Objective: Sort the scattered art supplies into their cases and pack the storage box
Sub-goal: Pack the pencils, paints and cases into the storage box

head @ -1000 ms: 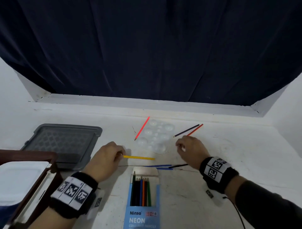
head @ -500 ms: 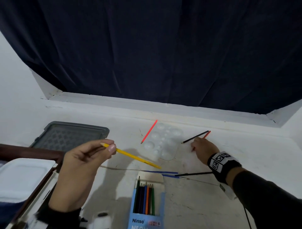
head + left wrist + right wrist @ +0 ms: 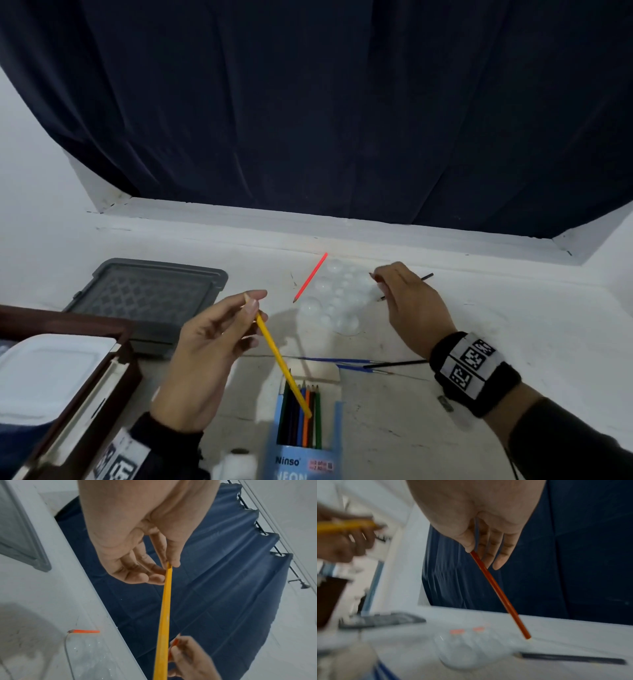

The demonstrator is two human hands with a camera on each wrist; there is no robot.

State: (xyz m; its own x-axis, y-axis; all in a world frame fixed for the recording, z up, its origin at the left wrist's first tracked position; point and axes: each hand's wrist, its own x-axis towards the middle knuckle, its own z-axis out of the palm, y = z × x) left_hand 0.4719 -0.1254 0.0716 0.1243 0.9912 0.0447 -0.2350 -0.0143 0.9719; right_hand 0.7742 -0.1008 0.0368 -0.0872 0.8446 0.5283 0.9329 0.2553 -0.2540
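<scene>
My left hand [image 3: 251, 303] pinches a yellow pencil [image 3: 281, 363] by its upper end; the lower end reaches down over the coloured pencils in the open blue pencil box [image 3: 301, 459]. The left wrist view shows thumb and fingers of the left hand [image 3: 169, 566] on the yellow pencil [image 3: 163, 622]. My right hand [image 3: 378, 277] hovers over the clear paint palette [image 3: 337, 301]. It pinches a red pencil [image 3: 500, 595], mostly hidden in the head view. A black pencil [image 3: 426, 276] lies behind that hand. A neon pink pencil [image 3: 310, 278] lies left of the palette.
Two blue paintbrushes [image 3: 342, 360] and a black-handled one [image 3: 397, 364] lie just beyond the pencil box. A grey lid [image 3: 150, 298] rests at the left. A brown box [image 3: 85, 394] with a white container [image 3: 44, 370] is at the near left. A dark curtain hangs behind.
My left hand lifted the yellow pencil off the table and swung its end down to the pencil box. My right hand took the red pencil from beside the black one and raised it.
</scene>
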